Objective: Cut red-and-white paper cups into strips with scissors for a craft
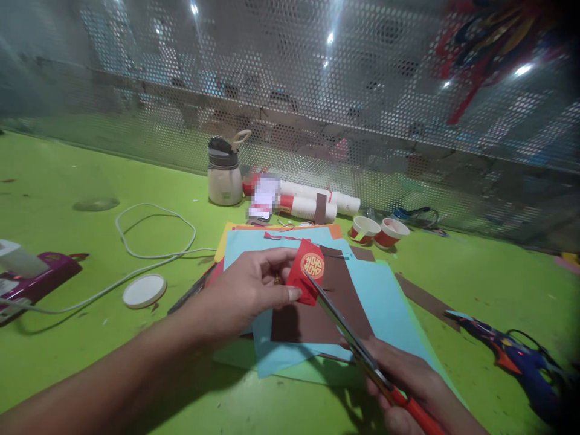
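Observation:
Between the thumb and fingers of my left hand (254,287) is a small red paper piece (309,290) with a round gold emblem, held up in front of me. My right hand (408,374) grips a pair of scissors (348,332) with orange-red handles. Their blades point up and left, and the tips lie at the emblem; whether they touch the paper I cannot tell. Below both hands lie a brown sheet (344,284) and light blue sheets (385,302) of paper, stacked with green and other colours.
A hot glue gun (512,356) lies at right near a brown strip (426,299). Behind stand a bottle (225,178), a phone (264,196), stacked paper cups (312,208) and two cut cups (365,229). At left are a white lid (145,290), a cable (167,260) and a purple power strip (49,272).

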Tool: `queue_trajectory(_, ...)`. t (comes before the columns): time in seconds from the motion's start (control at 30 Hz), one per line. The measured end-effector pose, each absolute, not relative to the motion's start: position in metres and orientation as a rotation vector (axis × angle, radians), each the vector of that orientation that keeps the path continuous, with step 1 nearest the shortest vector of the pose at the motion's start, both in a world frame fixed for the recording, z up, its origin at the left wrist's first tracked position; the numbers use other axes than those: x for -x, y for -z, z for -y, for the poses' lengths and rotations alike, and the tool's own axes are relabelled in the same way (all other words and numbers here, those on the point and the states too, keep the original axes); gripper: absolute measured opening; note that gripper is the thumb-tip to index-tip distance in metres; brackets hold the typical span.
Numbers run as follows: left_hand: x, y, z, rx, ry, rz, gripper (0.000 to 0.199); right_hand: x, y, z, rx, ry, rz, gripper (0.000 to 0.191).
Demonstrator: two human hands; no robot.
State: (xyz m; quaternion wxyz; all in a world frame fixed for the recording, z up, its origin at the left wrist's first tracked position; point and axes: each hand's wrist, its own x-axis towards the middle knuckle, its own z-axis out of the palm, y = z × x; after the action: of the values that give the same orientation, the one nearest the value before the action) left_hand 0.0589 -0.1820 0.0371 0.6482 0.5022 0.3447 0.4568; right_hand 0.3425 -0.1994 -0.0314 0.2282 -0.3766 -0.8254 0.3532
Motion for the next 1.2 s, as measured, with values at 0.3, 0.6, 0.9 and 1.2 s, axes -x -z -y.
queue_trajectory(0.3, -0.06, -0.036, 0.182, -1.138, -1.045, -0.777, 0.038, -0.345, 0.041, 0.202, 1.068, -0.877, 2.236, 0.057)
queue_trajectory(0.6, -0.062, -0.036, 0.182, -1.128, -1.057, -0.77, 0.036, -0.345, 0.042, 0.201, 1.088, -0.967, 2.191, 0.055)
queue_trajectory(0.9, -0.063, -0.037, 0.183, -1.116, -1.076, -0.767, 0.037, -0.349, 0.042, 0.204, 1.15, -0.93, 2.215, 0.064)
queue_trajectory(1.2, -0.064, -0.038, 0.183, -1.103, -1.052, -0.808, 0.04, -0.335, 0.017, 0.214, 1.16, -0.942, 2.214, 0.062)
